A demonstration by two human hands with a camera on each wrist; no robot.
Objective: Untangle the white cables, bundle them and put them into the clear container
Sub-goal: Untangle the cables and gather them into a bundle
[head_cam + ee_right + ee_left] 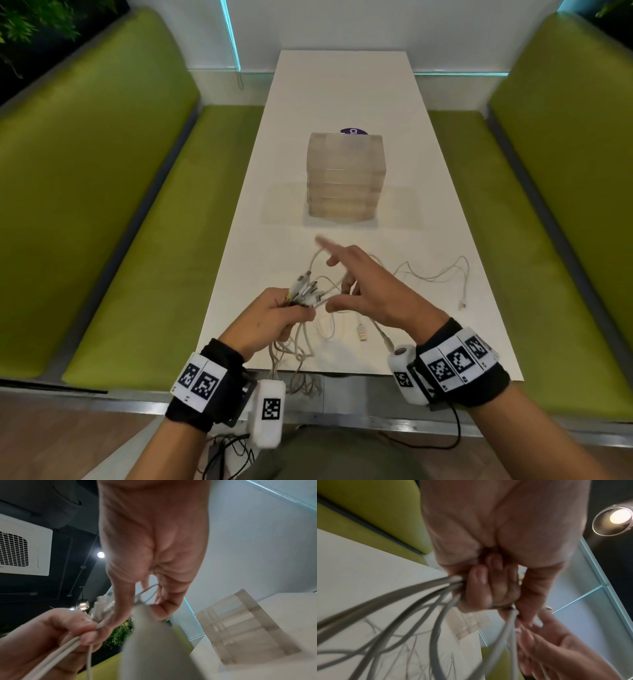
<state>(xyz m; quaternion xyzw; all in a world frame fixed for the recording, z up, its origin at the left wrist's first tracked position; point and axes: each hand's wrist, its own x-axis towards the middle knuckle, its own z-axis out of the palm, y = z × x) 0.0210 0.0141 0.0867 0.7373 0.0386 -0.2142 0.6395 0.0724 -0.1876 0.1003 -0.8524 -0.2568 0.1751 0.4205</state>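
Note:
My left hand [294, 308] grips a bunch of white cables [305, 291] just below their plugs, which fan out above the fist. The left wrist view shows its fingers [489, 582] curled tight round the strands [402, 615]. My right hand [342, 287] hovers just right of it, index finger straight and thumb out, while its lower fingers hook a thin cable loop [147, 592]. Stacked clear containers [346, 178] stand mid-table beyond both hands, also visible in the right wrist view [248, 626].
More white cable [435, 274] snakes loose over the white table [445, 205] to the right, with a USB plug [362, 332] near the front edge. Strands hang over that edge [301, 377]. A purple disc [354, 131] lies behind the stack. Green benches [102, 205] flank the table.

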